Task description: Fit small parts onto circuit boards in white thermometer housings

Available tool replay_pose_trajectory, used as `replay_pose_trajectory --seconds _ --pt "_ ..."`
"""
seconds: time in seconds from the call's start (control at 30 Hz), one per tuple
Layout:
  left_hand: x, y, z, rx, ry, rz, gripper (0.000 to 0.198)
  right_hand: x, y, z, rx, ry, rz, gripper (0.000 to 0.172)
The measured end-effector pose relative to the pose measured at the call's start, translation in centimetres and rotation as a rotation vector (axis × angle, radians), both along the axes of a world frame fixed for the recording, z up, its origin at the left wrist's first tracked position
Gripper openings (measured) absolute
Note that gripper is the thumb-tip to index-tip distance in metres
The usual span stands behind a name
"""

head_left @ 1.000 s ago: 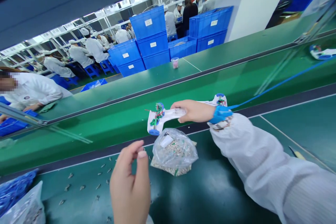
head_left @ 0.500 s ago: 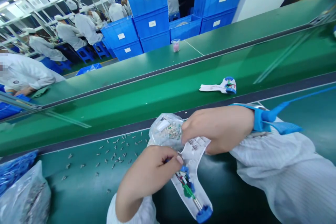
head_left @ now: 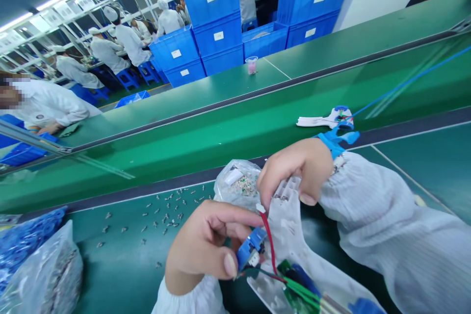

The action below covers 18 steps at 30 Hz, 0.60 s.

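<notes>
The left hand [head_left: 204,248] pinches a blue connector [head_left: 251,249] with a red wire [head_left: 270,241] in a narrow grip; the right hand [head_left: 294,171] grips a white plastic housing [head_left: 290,225], just beside a clear bag of small parts [head_left: 237,184] on the bench [head_left: 415,171].

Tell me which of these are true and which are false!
1. The right hand has a blue strap around its wrist. True.
2. The right hand holds a pink cup. False: it holds a white plastic housing, and the pink cup stands on the far green bench.
3. The left hand holds a blue part with a red wire beside it. True.
4. The clear plastic bag lies on the floor. False: it lies on the near green bench.
5. The stacked crates are red. False: they are blue.
</notes>
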<state>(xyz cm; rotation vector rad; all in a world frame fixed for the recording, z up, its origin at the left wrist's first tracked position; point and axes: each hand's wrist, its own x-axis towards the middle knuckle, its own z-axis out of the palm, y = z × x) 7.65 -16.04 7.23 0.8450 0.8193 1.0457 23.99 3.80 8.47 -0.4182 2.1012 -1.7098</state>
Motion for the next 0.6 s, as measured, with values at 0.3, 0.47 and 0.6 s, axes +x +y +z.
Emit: replay_pose_trajectory --seconds 0.3,0.47,0.6 --pt "0.7 0.6 0.0 0.207 -0.02 0.316 0.032 -1.2 -0.8 -1.3 0.076 0.063 -0.662 0.044" --pt "2.5 1.1 0.2 0.231 0.142 0.608 0.022 -0.2 -4.8 0.9 0.223 0.377 -1.259 0.016" --pt "3.6 1.0 0.2 0.262 0.305 0.702 0.026 0.3 -8.0 2.1 0.33 0.448 -1.185 0.011"
